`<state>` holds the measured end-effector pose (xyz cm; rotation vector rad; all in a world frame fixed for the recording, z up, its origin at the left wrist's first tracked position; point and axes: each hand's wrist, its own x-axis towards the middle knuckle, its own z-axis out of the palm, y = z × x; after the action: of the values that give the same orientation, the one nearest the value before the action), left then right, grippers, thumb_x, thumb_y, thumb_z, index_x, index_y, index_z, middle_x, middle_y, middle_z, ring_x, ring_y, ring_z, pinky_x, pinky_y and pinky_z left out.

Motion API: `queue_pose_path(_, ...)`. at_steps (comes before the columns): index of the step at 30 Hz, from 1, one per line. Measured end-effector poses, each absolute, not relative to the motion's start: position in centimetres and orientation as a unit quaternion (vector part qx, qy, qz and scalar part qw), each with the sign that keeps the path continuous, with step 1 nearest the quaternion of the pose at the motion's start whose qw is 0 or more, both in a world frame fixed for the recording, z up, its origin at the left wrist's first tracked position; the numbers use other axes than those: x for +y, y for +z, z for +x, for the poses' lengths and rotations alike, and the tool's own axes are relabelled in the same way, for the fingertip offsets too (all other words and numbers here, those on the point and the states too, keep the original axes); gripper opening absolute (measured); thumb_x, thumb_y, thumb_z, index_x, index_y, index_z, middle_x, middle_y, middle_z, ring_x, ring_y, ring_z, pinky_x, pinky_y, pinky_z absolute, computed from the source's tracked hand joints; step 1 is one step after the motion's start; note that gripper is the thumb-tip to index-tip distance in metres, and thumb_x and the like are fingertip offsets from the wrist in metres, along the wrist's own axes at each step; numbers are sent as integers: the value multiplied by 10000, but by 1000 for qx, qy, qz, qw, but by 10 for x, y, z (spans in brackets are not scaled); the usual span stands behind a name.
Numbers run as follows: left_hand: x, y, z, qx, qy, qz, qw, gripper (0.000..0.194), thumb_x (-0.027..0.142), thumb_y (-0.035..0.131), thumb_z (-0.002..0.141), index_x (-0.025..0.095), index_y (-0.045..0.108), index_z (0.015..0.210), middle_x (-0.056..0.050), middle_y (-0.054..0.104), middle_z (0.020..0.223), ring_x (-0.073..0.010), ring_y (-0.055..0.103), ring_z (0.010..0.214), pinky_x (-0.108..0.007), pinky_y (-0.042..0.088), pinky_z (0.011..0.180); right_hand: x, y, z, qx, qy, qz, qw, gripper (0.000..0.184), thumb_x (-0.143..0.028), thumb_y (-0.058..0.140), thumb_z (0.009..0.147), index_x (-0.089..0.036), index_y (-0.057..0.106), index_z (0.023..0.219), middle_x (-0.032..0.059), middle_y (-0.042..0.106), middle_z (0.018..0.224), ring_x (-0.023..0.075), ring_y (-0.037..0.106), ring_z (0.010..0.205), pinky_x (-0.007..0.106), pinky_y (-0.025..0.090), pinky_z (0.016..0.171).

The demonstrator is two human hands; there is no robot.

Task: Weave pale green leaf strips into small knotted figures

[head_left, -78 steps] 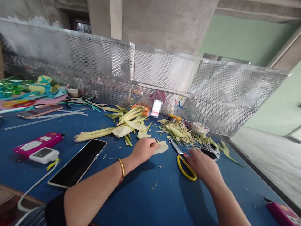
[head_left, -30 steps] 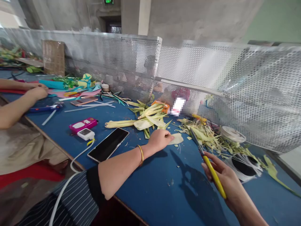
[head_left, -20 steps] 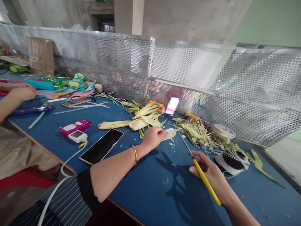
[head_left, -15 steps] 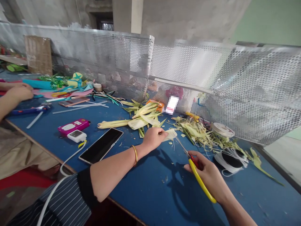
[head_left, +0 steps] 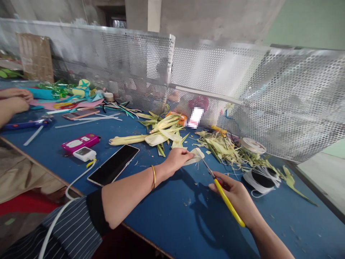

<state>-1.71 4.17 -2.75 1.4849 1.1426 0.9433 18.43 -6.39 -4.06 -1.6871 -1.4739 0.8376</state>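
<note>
My left hand (head_left: 176, 159) pinches a pale piece of corn husk (head_left: 197, 155) just above the blue table (head_left: 167, 223). My right hand (head_left: 237, 199) is closed round the yellow handles of a pair of scissors (head_left: 221, 189). The scissor blades point up and left, and their tips touch the husk piece's right edge. A gold bangle sits on my left wrist.
Whole corn husks (head_left: 151, 135) lie beyond my left hand, husk scraps (head_left: 229, 151) and a spool of white thread (head_left: 262, 176) to the right. A dark tablet (head_left: 113, 163), pink case (head_left: 79, 141) and white charger (head_left: 84, 153) lie left. Another person's hands (head_left: 13, 102) rest far left. Perforated metal screen (head_left: 269, 100) behind.
My right hand picked the scissors up off the table and brought the blades up to the husk piece. My left hand has kept its hold on the husk throughout.
</note>
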Motion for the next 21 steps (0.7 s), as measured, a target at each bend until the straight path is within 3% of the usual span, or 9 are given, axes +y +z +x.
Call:
queue_pose_path(7,44,-27,-18,458,381,576,560,246,354,682,765,139,688,645,25,527,553,-92,422,534,-258,291,542,-65,-30,179,-565,342,-656,365,697,-640,715,627,-139,730,1113,-40,462,609,123,369,564,262,306,515)
queue_pose_path(14,48,-23,-20,458,358,572,580,181,274,698,740,138,686,621,7,572,550,-99,469,528,-259,326,554,-67,-26,178,-608,328,-653,312,668,-624,658,693,-152,646,1165,-45,453,639,137,389,594,261,338,540)
queue_pose_path(21,47,-22,-22,416,333,620,576,245,368,718,707,153,676,597,-1,601,585,-119,500,574,-255,340,578,-70,-24,179,-619,333,-641,308,605,-626,641,729,-178,646,1136,-43,454,651,136,388,597,249,326,527)
